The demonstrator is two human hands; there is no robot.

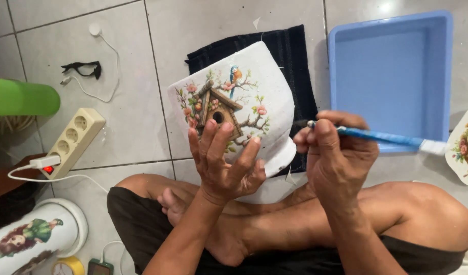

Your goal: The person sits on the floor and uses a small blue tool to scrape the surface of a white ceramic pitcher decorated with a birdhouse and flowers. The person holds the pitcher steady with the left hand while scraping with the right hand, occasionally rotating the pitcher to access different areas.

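Pot [254,86] sat steady in left hand [225,163], fingers spread; right hand [333,153] pinched the brush [381,137]. Light, even strokes seemed best.

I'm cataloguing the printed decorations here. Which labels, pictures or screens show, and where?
White pot, in left hand: birdhouse, blue bird, pink blossoms.
White pot, lower left: figure in green.
White piece, right edge: flower basket.
Small device, bottom edge: possibly a screen, too unclear.
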